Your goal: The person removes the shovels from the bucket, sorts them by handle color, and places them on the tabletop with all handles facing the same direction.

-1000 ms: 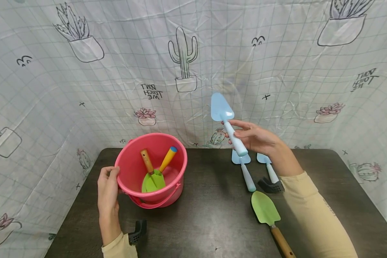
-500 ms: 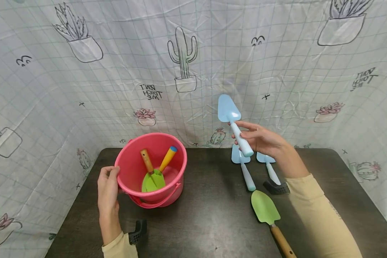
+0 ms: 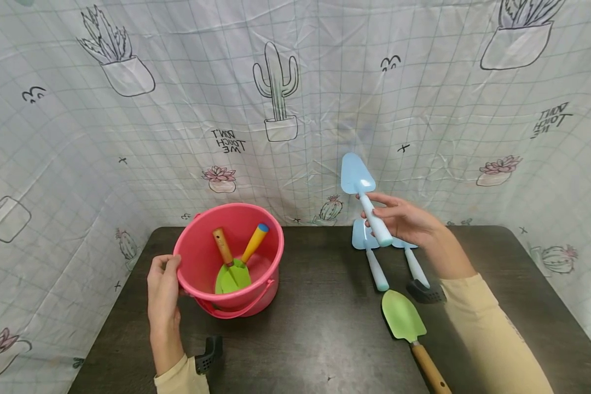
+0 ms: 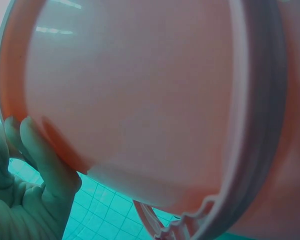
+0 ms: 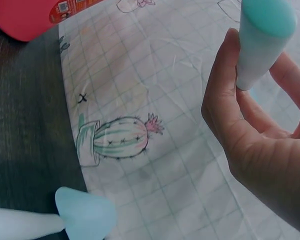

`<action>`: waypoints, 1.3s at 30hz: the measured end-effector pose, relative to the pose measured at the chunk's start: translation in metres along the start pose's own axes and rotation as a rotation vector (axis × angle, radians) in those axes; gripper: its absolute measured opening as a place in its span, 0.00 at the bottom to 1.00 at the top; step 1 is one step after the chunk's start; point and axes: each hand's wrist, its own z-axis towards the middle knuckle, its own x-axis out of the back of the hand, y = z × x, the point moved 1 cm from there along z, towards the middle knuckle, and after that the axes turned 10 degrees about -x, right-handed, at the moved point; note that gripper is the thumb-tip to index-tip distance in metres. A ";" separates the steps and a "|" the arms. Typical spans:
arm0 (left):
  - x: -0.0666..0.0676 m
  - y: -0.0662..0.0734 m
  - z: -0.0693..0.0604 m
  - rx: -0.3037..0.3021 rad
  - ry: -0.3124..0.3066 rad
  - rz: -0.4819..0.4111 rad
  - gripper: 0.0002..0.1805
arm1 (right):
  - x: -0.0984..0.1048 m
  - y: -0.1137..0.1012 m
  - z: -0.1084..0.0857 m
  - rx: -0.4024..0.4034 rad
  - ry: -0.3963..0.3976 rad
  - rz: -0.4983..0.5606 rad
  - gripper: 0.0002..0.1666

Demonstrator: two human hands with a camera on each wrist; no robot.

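A pink bucket (image 3: pixel 271 262) stands left of centre, and my left hand (image 3: pixel 163 295) pinches its rim on the left side. Inside it lie a green-bladed trowel with a wooden handle (image 3: pixel 222 247) and a tool with a yellow, blue-tipped handle (image 3: pixel 255 244). Up at the back right, my right hand (image 3: pixel 409 219) holds a light blue trowel (image 3: pixel 357 174) by its pale handle, blade upward, raised above the table. In the right wrist view the handle's green end (image 5: pixel 270 20) points toward the camera. Below that hand, two more light blue trowels (image 3: pixel 376 269) lie on the table, the right one partly hidden.
A green trowel with a wooden handle (image 3: pixel 404 317) lies at the front right of the dark table (image 3: pixel 320 339). A cloth printed with cacti (image 3: pixel 177 120) hangs behind the table and at its sides. The bucket's handle (image 3: pixel 236 313) hangs down at its front.
My right hand has moved to the right and a little down with the light blue trowel, now over the other blue trowels. My left hand stays on the bucket's rim.
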 end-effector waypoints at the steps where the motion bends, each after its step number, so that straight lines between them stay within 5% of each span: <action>1: 0.000 0.000 0.000 -0.001 -0.001 -0.002 0.13 | 0.002 0.001 -0.001 0.002 0.005 0.002 0.25; 9: -0.001 0.000 -0.001 -0.006 0.009 0.001 0.12 | 0.022 0.011 -0.013 -0.003 0.057 0.058 0.23; 33: 0.000 -0.001 0.002 0.002 0.009 0.020 0.13 | 0.076 0.047 -0.038 0.047 -0.057 0.091 0.27; 39: -0.001 -0.001 0.002 -0.003 0.011 0.026 0.12 | 0.090 0.053 -0.044 0.053 -0.035 0.091 0.30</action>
